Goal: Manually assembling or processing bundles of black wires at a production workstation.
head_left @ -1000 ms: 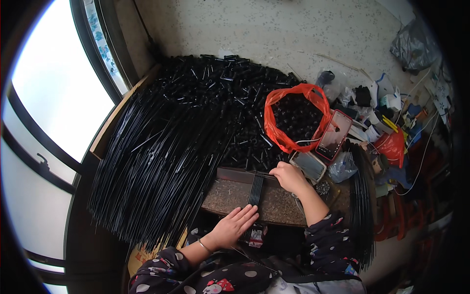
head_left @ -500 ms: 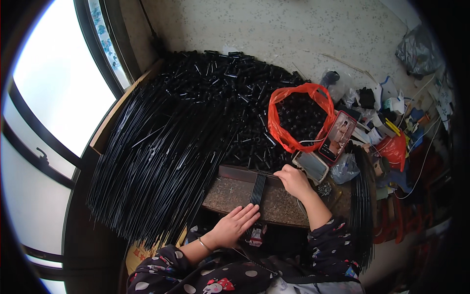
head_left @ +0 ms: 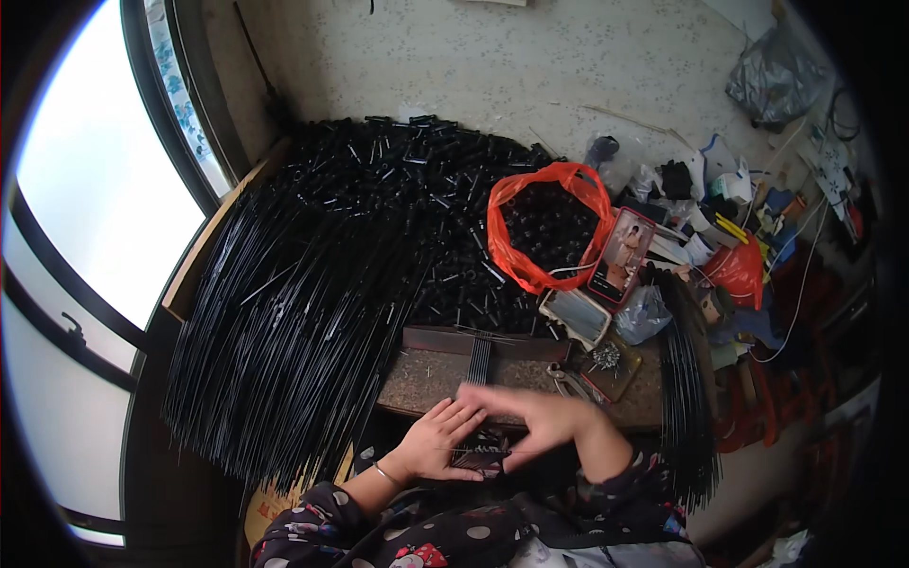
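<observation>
A row of thin black rods lies side by side across a worn brown board, its upper end by a raised dark strip. My left hand rests with fingers stretched out at the near end of the rods, by the board's front edge. Over the same end reaches my right hand, its fingers extended and thumb apart, somewhat blurred by motion. The two hands meet at the fingertips and hide the rods' lower part. Neither hand visibly grips anything.
Long black rods and short black tubular parts heap up left and behind. A red plastic bag of black parts, a phone, pliers and small metal pieces lie to the right. More rods hang at the far right.
My right hand has come from the raised strip down and to the left, its closed fingers now stretched out beside my left hand. The whole view has shifted slightly.
</observation>
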`<control>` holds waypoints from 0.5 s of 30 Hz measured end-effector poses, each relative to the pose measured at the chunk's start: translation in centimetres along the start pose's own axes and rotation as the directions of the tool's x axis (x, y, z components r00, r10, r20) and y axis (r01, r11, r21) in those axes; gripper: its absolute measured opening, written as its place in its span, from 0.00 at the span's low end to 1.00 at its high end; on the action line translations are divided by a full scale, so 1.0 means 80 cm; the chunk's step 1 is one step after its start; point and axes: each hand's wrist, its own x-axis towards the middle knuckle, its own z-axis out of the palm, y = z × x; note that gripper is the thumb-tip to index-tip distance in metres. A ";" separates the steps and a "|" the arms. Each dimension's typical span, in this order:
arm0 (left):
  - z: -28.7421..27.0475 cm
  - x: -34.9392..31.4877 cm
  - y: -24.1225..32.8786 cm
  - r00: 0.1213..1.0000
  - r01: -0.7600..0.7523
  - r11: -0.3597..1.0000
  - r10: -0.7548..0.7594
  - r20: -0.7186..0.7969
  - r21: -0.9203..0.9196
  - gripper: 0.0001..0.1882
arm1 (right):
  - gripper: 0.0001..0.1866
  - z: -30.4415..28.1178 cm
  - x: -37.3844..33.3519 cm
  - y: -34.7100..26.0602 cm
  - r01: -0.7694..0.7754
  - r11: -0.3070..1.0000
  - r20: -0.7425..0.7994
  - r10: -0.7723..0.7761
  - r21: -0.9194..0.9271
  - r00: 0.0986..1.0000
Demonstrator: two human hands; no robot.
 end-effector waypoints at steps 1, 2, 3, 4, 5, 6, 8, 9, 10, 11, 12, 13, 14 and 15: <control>0.001 0.005 0.000 0.999 -0.023 0.998 0.021 -0.046 -0.061 0.48 | 0.46 0.021 -0.006 -0.021 0.079 0.990 0.104 -0.091 0.115 0.990; -0.003 0.005 0.001 0.998 -0.048 0.999 0.048 -0.050 -0.012 0.48 | 0.39 0.049 -0.009 -0.043 0.091 0.984 -0.032 -0.087 0.152 0.996; -0.008 0.003 0.005 0.995 -0.077 0.996 0.079 -0.054 0.039 0.47 | 0.32 0.076 -0.012 -0.060 0.109 0.977 -0.169 -0.078 0.184 0.983; 0.018 0.001 -0.011 0.994 -0.095 0.988 0.101 -0.045 0.122 0.47 | 0.32 0.095 -0.014 -0.063 0.111 0.980 -0.180 -0.081 0.167 0.980; 0.019 0.004 -0.010 0.991 -0.116 0.985 0.123 -0.045 0.128 0.47 | 0.24 0.109 -0.015 -0.060 0.175 0.984 -0.323 -0.152 0.045 0.934; 0.018 0.006 -0.008 0.991 -0.125 0.985 0.130 -0.036 0.118 0.47 | 0.17 0.119 -0.016 -0.063 0.220 0.972 -0.446 -0.235 -0.086 0.863; 0.012 0.010 0.002 0.988 -0.146 0.982 0.150 -0.031 0.120 0.46 | 0.12 0.134 -0.029 -0.084 0.215 0.972 -0.547 -0.230 -0.093 0.805; 0.005 0.004 0.012 0.993 -0.099 0.984 0.107 -0.047 0.151 0.45 | 0.13 0.136 -0.035 -0.094 0.229 0.972 -0.559 -0.216 -0.047 0.801; -0.005 -0.001 0.025 0.996 -0.051 0.982 0.063 -0.064 0.181 0.44 | 0.13 0.133 -0.037 -0.114 0.329 0.943 -0.612 -0.284 -0.041 0.738; -0.021 0.004 0.051 0.995 0.025 0.977 -0.004 -0.099 0.212 0.39 | 0.12 0.128 -0.050 -0.128 0.413 0.907 -0.634 -0.366 -0.079 0.681; -0.040 0.011 0.067 0.999 0.025 0.978 -0.017 -0.041 0.207 0.38 | 0.11 0.123 -0.063 -0.141 0.492 0.862 -0.651 -0.442 -0.119 0.617; -0.053 0.018 0.077 0.999 0.026 0.979 -0.031 0.019 0.204 0.36 | 0.10 0.123 -0.075 -0.163 0.585 0.803 -0.701 -0.481 -0.112 0.526; -0.059 0.020 0.079 0.989 -0.064 0.995 0.073 -0.126 0.075 0.32 | 0.09 0.119 -0.087 -0.178 0.658 0.737 -0.679 -0.563 -0.154 0.472; -0.067 0.023 0.080 0.988 -0.067 0.995 0.077 -0.131 0.078 0.32 | 0.10 0.116 -0.096 -0.194 0.737 0.655 -0.660 -0.630 -0.169 0.409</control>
